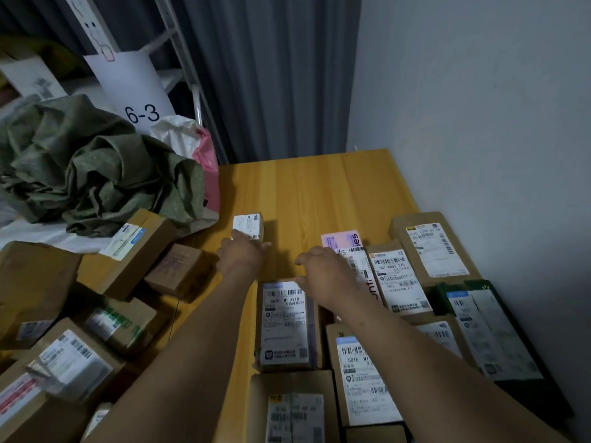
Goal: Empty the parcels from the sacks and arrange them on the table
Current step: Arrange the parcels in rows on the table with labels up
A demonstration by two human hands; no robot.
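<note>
Head view: left hand [242,254] on small parcel [248,226]

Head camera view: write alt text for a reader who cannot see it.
A person's left hand touches a small white-labelled box on a wooden table, while the right hand hovers open over labelled cardboard parcels laid in rows along the wall side. More parcels lie jumbled at left below a crumpled green sack and a sign reading 6-3.

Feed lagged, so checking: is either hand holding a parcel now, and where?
Left hand touches the small white-labelled box at its near edge; a grip cannot be told. Right hand holds nothing.
</note>
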